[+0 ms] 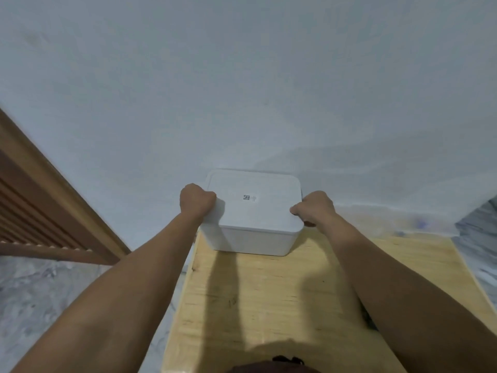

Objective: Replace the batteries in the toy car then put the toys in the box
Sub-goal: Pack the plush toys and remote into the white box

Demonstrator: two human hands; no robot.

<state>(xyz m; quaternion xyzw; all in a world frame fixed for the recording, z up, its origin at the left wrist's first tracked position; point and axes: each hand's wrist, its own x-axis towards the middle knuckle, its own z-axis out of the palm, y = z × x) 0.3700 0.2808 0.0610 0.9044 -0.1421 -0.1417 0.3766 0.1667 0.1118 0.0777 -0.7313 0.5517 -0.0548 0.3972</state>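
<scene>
A white plastic box stands at the far end of the wooden table, against the wall, with its white lid on top. A small code label sits on the lid. My left hand grips the box's left side at the lid edge, fingers curled. My right hand grips the right side, thumb on the lid's corner. No toy car, batteries or other toys are in view; the box's inside is hidden.
A pale wall rises right behind the box. A brown wooden louvered frame stands at the left. Grey marble floor lies to the left and right of the table.
</scene>
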